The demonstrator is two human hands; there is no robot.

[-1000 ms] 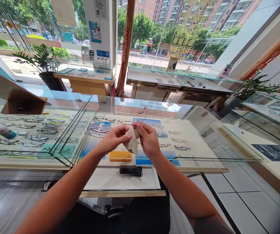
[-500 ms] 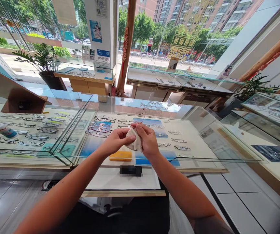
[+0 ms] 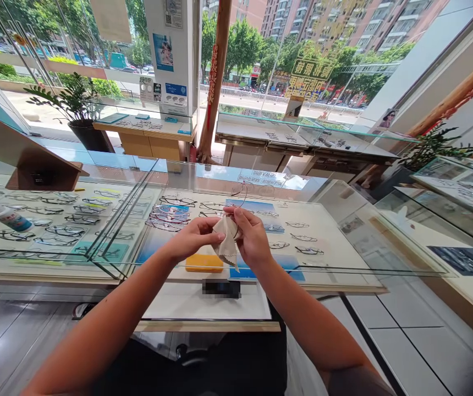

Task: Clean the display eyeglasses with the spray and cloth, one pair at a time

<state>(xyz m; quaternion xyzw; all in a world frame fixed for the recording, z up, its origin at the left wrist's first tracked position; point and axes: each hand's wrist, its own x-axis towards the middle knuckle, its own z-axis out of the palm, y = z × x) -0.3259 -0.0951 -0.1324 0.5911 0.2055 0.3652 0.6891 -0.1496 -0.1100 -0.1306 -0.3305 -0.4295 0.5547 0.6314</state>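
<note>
My left hand is closed with thumb and fingers pinching a cream cleaning cloth. My right hand is closed around a pair of eyeglasses, with the cloth pressed against it. Above the right fingers curves a thin part of the eyeglasses; the rest is hidden by the fingers and cloth. A loose corner of the cloth hangs down between the hands. Both hands are over the glass display counter, above an orange glasses case.
A blurred black object lies on the white pull-out tray. Rows of spectacle frames fill the left showcase. A white spray bottle is at far left, near a brown slanted stand. More showcases stand by the windows.
The cloth, bunched up before, now hangs lower with its corner spread downward. My left thumb has shifted slightly left; both hands stay near the same place.
</note>
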